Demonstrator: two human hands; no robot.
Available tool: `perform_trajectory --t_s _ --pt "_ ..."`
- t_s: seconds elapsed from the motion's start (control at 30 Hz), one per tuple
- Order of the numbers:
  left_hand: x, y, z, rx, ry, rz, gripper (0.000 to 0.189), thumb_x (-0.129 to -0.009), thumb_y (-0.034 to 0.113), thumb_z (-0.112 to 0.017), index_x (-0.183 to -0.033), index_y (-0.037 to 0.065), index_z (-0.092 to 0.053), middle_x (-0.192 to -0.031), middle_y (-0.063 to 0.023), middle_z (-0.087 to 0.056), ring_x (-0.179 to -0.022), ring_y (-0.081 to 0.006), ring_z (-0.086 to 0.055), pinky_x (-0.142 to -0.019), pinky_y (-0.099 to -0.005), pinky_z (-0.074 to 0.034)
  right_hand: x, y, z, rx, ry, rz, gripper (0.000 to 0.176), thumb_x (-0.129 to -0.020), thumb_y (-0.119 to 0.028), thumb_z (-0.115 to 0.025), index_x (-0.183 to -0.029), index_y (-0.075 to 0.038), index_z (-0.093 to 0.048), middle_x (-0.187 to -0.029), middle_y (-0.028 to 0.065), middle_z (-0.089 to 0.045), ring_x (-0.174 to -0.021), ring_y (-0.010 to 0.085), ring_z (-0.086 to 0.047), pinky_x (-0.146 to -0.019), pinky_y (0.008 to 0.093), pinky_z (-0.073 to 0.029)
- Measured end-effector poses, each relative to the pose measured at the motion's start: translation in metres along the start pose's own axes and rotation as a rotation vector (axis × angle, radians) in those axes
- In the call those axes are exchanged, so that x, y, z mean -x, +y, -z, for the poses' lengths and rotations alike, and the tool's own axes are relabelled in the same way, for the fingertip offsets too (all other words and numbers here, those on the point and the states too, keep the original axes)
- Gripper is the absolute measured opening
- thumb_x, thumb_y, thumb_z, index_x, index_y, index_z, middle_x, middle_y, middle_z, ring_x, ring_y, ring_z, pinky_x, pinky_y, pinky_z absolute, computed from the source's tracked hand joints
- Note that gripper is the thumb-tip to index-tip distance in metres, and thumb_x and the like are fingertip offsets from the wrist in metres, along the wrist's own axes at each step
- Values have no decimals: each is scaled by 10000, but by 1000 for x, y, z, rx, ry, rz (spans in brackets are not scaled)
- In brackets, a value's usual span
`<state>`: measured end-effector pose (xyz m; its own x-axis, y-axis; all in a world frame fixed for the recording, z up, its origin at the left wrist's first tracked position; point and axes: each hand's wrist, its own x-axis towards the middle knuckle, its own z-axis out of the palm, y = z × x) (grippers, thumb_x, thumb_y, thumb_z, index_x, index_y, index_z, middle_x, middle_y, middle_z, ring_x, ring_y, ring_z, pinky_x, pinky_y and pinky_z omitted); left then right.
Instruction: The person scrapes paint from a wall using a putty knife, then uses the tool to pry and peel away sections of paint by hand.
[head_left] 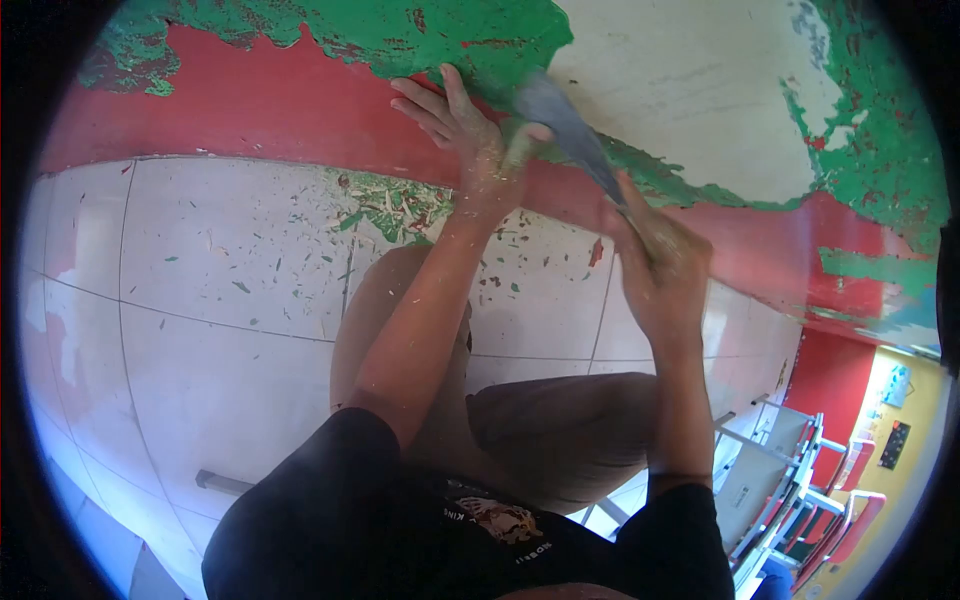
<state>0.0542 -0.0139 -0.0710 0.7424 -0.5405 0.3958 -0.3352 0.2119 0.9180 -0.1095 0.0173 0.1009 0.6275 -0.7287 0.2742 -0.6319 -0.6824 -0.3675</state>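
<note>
Metal scraper (568,130) in right hand (662,262)

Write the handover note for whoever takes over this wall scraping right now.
Left hand: fingers spread, pressing the scraper blade flat on the wall.
Right hand: closed round the scraper's handle end.
Done: bare plaster patch above the blade; paint flakes lie on the floor tiles.
Left: green paint remains left of the blade and at the far right.
</note>
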Motion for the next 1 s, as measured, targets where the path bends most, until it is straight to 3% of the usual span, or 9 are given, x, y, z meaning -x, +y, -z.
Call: perform_trajectory --t_s 0.1,0.13,0.17,0.27,0.37,0.5,0.57,0.77,1.0 --pt "-1 7 -9 -117 91 -99 1488 -608 824 -740 -1601 175 159 -1521 -353 380 -1405 -574 325 -1052 -792 101 11 6 13 -31 64 -43 422 -896 -70 -726 -1314 -92 -676 -682 106 -664 -590 189 -636 -583 303 -491" --pt "0 9 -9 -125 67 -111 1425 -696 813 -659 -1566 59 181 -1563 -309 330 -1405 -547 347 -1066 -747 163 12 4 17 -55 10 -111 400 -929 -75 -718 -1318 -15 -651 -807 114 -719 -697 72 -548 -645 260 -465" --pt "1 12 -9 -130 42 -128 1380 -785 801 -578 -1530 -58 204 -1604 -266 280 -1405 -520 369 -1080 -702 225 13 0 18 -56 7 -125 400 -929 -75 -718 -1318 -15 -651 -807 114 -719 -697 72 -548 -645 260 -465" --pt "0 12 -8 -169 31 -127 1393 -776 820 -557 -1519 -58 228 -1598 -279 281 -1393 -530 379 -1074 -718 222 14 -2 14 -17 14 -164 400 -927 -74 -719 -1316 -12 -653 -793 103 -699 -688 78 -536 -638 253 -455" --pt "-1 14 -6 -160 21 -121 1396 -779 829 -542 -1509 -72 237 -1590 -295 287 -1394 -529 378 -1068 -717 230 16 2 9 80 88 31 404 -902 -70 -729 -1304 -70 -681 -657 106 -653 -562 133 -600 -548 278 -458" --pt "-2 16 -6 -185 -14 -89 1378 -789 838 -517 -1516 -82 207 -1583 -319 282 -1390 -536 378 -1067 -712 235 16 -10 17 72 52 -111 401 -898 -48 -725 -1297 -57 -684 -631 79 -599 -542 103 -522 -522 265 -403" --pt "-4 20 -8 -58 98 -140 1328 -804 842 -496 -1547 -88 93 -1575 -348 272 -1376 -559 382 -1052 -722 240 15 -11 16 73 35 -149 403 -897 -40 -723 -1298 -52 -683 -627 71 -582 -543 94 -499 -518 261 -387" --pt "-1 8 -8 -160 -12 -118 1265 -789 834 -541 -1574 -59 -112 -1554 -365 301 -1347 -589 398 -1022 -750 238 14 -15 14 83 54 -207 398 -910 -42 -713 -1307 -36 -671 -632 66 -574 -562 79 -480 -531 256 -374" --pt "-4 17 -9 -25 121 -146 1267 -809 803 -559 -1599 43 77 -1578 -317 308 -1397 -545 362 -1081 -706 207 15 -1 -5 -83 107 -195 395 -921 -68 -706 -1310 -23 -663 -649 78 -593 -567 100 -502 -557 255 -414"
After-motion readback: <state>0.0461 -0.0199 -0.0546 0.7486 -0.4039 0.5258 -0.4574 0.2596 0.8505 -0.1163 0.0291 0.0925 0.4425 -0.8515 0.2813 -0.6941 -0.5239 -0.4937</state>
